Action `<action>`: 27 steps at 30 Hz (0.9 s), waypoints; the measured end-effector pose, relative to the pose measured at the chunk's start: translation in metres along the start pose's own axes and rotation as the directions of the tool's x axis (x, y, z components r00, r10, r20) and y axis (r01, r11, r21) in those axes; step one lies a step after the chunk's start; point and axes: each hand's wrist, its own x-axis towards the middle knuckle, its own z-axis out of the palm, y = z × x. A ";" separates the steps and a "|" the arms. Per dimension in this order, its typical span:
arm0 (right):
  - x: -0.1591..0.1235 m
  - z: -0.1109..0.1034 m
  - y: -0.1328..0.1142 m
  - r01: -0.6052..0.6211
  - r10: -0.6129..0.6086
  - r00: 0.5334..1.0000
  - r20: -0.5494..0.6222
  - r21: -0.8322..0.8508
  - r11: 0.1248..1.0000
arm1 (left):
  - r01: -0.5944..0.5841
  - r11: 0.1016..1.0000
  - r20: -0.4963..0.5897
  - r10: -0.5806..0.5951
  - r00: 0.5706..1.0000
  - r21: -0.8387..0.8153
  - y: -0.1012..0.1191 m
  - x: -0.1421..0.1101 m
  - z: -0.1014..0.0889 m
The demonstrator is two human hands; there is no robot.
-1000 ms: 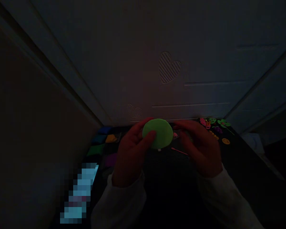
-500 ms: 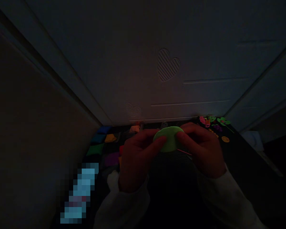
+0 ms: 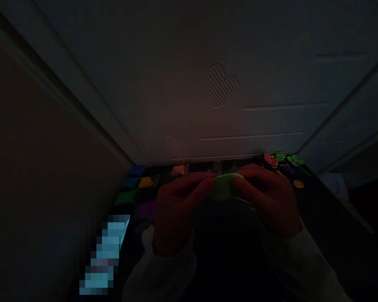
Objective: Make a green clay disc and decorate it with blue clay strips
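Note:
Between my two hands is a flattened piece of green modelling clay (image 3: 224,188), held up above the dark table. My left hand (image 3: 181,209) pinches its left edge between thumb and fingers. On the opposite edge, the thumb and fingers of my right hand (image 3: 271,199) close on the same piece. The clay's upper rim catches some light, while its lower face is in shadow. A thin pink stick (image 3: 244,201) shows just below the clay, near my right thumb; whether it touches the hand I cannot tell.
Clay packets lie along the left: blue (image 3: 137,171), yellow (image 3: 146,182), green (image 3: 126,197) and purple (image 3: 147,209). A lit, pixelated screen (image 3: 105,256) is at lower left. Small clay shapes (image 3: 274,161) and a yellow disc (image 3: 298,183) sit back right. A pale panel (image 3: 223,126) rises behind the table.
The green clay has tilted and now shows a narrower face. My left hand has shifted slightly left, covering the red and orange pieces beside it. My right hand stays on the clay.

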 end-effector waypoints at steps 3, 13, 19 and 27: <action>-0.001 0.000 -0.001 0.012 -0.012 1.000 0.005 -0.013 1.000 | -0.003 1.000 0.001 0.003 1.000 0.010 0.000 0.001 -0.001; 0.000 0.000 -0.002 -0.006 0.006 1.000 -0.001 -0.027 1.000 | -0.043 0.999 -0.016 0.043 0.999 0.007 0.001 -0.001 0.002; 0.000 0.001 -0.001 -0.013 0.014 1.000 0.008 -0.025 1.000 | -0.129 0.991 -0.052 0.131 0.990 0.038 0.001 -0.001 0.004; 0.000 0.001 -0.002 -0.028 0.028 1.000 0.003 -0.020 0.999 | -0.093 0.987 -0.019 0.097 0.995 0.133 0.002 -0.002 0.002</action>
